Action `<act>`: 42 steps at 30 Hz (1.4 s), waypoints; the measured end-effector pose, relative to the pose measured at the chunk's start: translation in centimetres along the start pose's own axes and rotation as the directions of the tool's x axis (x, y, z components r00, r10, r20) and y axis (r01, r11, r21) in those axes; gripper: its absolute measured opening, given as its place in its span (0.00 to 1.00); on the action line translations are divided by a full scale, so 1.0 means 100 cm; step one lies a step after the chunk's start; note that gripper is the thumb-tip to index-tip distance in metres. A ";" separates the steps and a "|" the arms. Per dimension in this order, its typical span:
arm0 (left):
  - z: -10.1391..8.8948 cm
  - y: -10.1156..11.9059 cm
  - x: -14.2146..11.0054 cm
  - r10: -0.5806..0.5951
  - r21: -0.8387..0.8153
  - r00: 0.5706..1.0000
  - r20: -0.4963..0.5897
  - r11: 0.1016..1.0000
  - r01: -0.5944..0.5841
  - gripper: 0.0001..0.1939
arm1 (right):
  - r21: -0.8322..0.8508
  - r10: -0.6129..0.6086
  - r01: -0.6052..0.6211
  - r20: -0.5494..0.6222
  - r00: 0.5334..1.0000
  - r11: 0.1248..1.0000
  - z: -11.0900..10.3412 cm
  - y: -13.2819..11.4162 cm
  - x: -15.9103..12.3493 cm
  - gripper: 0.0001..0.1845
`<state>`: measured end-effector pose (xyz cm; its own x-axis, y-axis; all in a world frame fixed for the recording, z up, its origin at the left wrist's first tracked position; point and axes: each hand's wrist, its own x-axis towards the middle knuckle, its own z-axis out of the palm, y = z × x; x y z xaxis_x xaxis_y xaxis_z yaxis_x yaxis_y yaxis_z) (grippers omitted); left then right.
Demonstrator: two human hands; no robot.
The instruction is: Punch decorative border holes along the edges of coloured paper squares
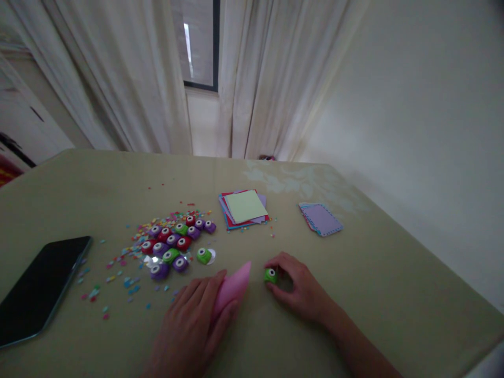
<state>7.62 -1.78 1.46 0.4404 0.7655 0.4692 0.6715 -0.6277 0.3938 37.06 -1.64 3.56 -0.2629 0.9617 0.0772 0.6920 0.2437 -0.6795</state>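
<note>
My left hand (197,315) is closed on a pink sheet of paper (235,286), which is bent and tilted up from the table. Just to its right, my right hand (297,283) grips a small green craft punch (270,275) between thumb and fingers, at the tabletop. The paper and this punch are apart. Another green craft punch (203,255) lies beyond my left hand, beside a small white disc. To the left of it sits a cluster of purple, red and green craft punches (172,240).
Colourful paper confetti (128,281) is scattered around the punches. A stack of coloured paper (247,206) lies at the centre, and cards with punched edges (322,219) rest farther right. A black tablet (43,289) occupies the left. A wall borders the table's right side.
</note>
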 end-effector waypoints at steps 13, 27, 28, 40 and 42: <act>0.016 -0.001 -0.009 0.136 0.220 0.991 0.011 0.966 -0.135 0.21 | 0.166 -0.162 0.164 -0.024 0.986 0.972 0.036 -0.031 -0.001 0.17; 0.015 -0.001 -0.011 0.055 0.268 0.994 0.093 0.960 -0.079 0.29 | 0.150 0.057 -0.041 -0.107 0.993 0.988 0.021 -0.012 0.003 0.14; 0.014 -0.002 -0.011 0.104 0.254 0.989 0.110 0.959 -0.129 0.30 | 0.150 0.044 -0.030 -0.089 0.995 0.988 0.020 -0.012 0.003 0.13; 0.017 -0.002 -0.010 0.134 0.238 0.989 0.068 0.960 -0.147 0.29 | 0.149 -0.074 0.075 -0.011 0.997 0.986 0.014 -0.018 0.000 0.17; 0.017 -0.002 -0.010 0.112 0.240 0.992 0.060 0.963 -0.124 0.29 | 0.145 -0.101 0.099 0.010 0.995 0.985 0.012 -0.019 -0.001 0.16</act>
<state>8.03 -2.17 -0.46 0.5480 0.6972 0.4622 0.7352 -0.6650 0.1314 34.91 -2.31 3.95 -0.3382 0.9309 0.1381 0.5582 0.3166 -0.7669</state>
